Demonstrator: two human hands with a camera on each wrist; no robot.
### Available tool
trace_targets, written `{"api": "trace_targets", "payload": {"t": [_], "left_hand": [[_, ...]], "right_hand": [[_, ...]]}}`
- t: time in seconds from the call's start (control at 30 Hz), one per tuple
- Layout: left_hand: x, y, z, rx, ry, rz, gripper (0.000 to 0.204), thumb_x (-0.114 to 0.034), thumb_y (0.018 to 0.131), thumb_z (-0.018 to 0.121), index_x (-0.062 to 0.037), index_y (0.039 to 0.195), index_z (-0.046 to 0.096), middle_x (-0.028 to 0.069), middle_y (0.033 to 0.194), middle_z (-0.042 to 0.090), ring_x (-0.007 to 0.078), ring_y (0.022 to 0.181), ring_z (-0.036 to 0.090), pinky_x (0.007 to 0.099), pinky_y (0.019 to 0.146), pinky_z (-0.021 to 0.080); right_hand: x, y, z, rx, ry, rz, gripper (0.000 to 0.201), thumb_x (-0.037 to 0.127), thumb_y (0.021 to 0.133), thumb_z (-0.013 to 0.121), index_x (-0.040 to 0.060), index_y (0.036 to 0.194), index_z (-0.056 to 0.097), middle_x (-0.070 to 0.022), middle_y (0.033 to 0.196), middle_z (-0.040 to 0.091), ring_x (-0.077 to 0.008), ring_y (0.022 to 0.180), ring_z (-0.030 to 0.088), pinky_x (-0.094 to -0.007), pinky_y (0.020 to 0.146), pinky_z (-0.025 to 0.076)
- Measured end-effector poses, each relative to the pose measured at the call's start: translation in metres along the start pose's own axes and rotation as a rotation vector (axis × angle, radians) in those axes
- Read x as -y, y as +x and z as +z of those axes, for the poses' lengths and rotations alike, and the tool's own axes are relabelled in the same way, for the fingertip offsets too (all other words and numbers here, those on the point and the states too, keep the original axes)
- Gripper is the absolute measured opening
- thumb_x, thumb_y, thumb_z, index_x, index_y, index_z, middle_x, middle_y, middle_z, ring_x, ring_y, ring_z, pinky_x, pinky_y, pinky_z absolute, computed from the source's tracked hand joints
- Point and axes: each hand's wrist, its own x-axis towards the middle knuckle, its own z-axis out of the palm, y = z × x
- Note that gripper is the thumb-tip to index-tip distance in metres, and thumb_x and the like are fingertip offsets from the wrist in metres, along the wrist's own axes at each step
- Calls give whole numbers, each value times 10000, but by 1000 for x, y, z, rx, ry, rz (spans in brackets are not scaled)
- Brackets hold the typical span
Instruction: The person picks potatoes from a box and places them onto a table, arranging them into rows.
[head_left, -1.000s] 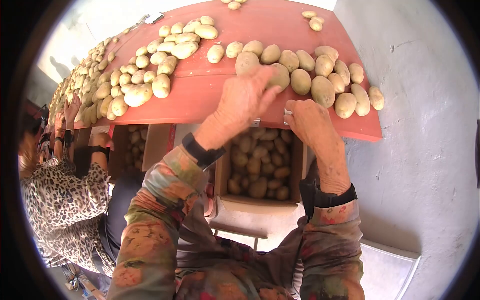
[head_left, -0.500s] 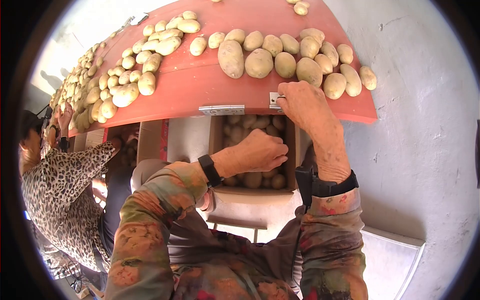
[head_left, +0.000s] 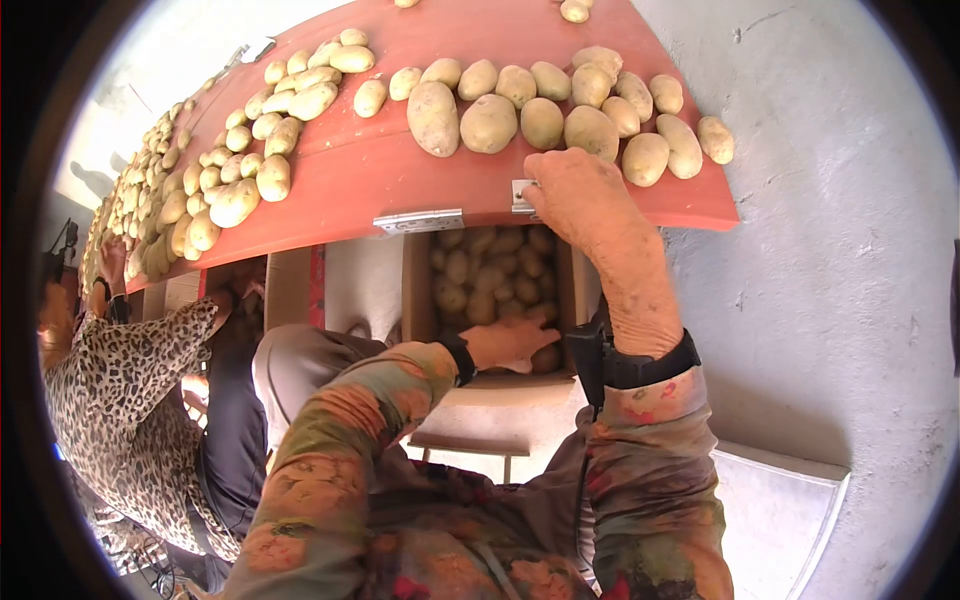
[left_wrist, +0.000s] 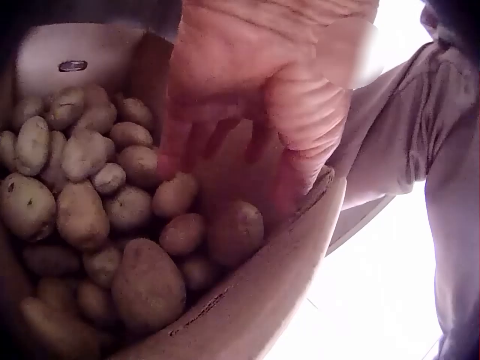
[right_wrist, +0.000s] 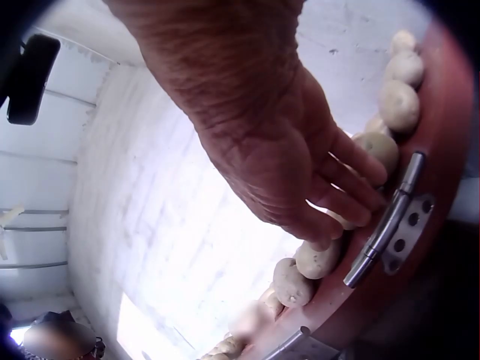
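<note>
My left hand (head_left: 508, 343) reaches down into a cardboard box (head_left: 500, 392) of potatoes (head_left: 490, 275) below the table. In the left wrist view, the left hand (left_wrist: 262, 82) has its fingers spread downward just inside the box wall (left_wrist: 247, 307). A potato (left_wrist: 236, 232) lies close under them, and nothing shows in the grasp. My right hand (head_left: 590, 195) rests at the red table's edge beside a metal hinge (head_left: 522, 196). Its loosely extended fingers (right_wrist: 345, 202) lie by the row of potatoes (head_left: 543, 124) in the right wrist view.
Potatoes (head_left: 235, 203) heap along the left of the red table (head_left: 370, 170). Another hinge (head_left: 420, 220) lines its front edge. A grey wall (head_left: 800, 250) stands at the right. At the left, a person in a leopard-print top (head_left: 130, 390) reaches toward another box (head_left: 288, 290).
My left hand left the potatoes on the table, passed curled over the box, and now opens lower inside it. The right hand stays at the table edge while the head view shifts.
</note>
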Motion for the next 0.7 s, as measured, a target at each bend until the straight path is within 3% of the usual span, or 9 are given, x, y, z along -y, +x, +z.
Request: {"api": "trace_targets", "payload": {"t": [0.1, 0.17, 0.27, 0.33, 0.43, 0.47, 0.6, 0.67, 0.7], "left_hand": [[-2, 12, 13, 51, 130, 109, 492, -100, 728, 621, -77, 1215, 562, 228, 1180, 534, 399, 1067, 569, 457, 851, 504], [-20, -1, -5, 81, 28, 27, 478, -80, 720, 604, -77, 1197, 573, 246, 1166, 544, 391, 1078, 572, 453, 861, 502], [16, 43, 42, 51, 193, 163, 416, -93, 722, 607, -57, 1136, 608, 242, 1162, 561, 382, 1059, 589, 449, 831, 518], [36, 63, 73, -116, 204, 184, 318, -99, 725, 611, -39, 1034, 658, 223, 1071, 622, 367, 974, 632, 437, 761, 540], [39, 73, 83, -111, 286, 156, 233, -97, 738, 599, -29, 941, 690, 194, 944, 671, 358, 879, 663, 432, 716, 551], [43, 74, 88, -222, 200, 197, 187, -81, 753, 578, -28, 888, 696, 189, 862, 683, 347, 835, 676, 421, 698, 556], [40, 78, 96, -264, 149, 259, 175, -78, 776, 553, -12, 865, 688, 204, 866, 679, 351, 862, 675, 427, 710, 554], [37, 77, 96, -195, -221, 56, 181, -74, 795, 538, -2, 886, 676, 220, 885, 671, 363, 886, 668, 439, 718, 549], [35, 76, 96, -208, -216, 58, 181, -74, 795, 538, -2, 886, 676, 220, 885, 671, 363, 886, 668, 439, 718, 549]], "right_hand": [[2, -1, -3, -7, -6, -10, 162, 165, 823, 619, 4, 811, 624, -209, 767, 641, -377, 800, 637, -467, 707, 505], [2, -2, -1, -31, -2, -31, 161, 165, 824, 616, 4, 807, 622, -209, 760, 640, -380, 792, 637, -469, 699, 506], [3, -3, -6, -27, 6, -35, 156, 164, 827, 614, 8, 810, 617, -208, 754, 641, -382, 786, 638, -473, 693, 506], [5, -3, -7, -14, 11, -28, 152, 163, 828, 614, 12, 817, 615, -206, 755, 642, -381, 787, 638, -474, 694, 505], [7, -2, -7, 25, -27, -17, 146, 169, 832, 618, 23, 837, 610, -201, 757, 645, -380, 786, 638, -475, 692, 503], [8, -2, -8, 24, -4, -23, 146, 172, 835, 618, 26, 840, 606, -197, 760, 647, -379, 787, 638, -475, 692, 502], [13, -1, -8, 23, 7, -33, 147, 176, 843, 614, 31, 844, 594, -190, 757, 648, -375, 789, 638, -471, 690, 501], [15, -1, -9, 27, 0, -33, 146, 176, 843, 613, 32, 845, 592, -189, 754, 647, -374, 789, 638, -471, 689, 501], [16, -2, -9, 33, -2, -28, 147, 177, 843, 614, 32, 846, 591, -189, 754, 646, -374, 789, 638, -471, 688, 500]]}}
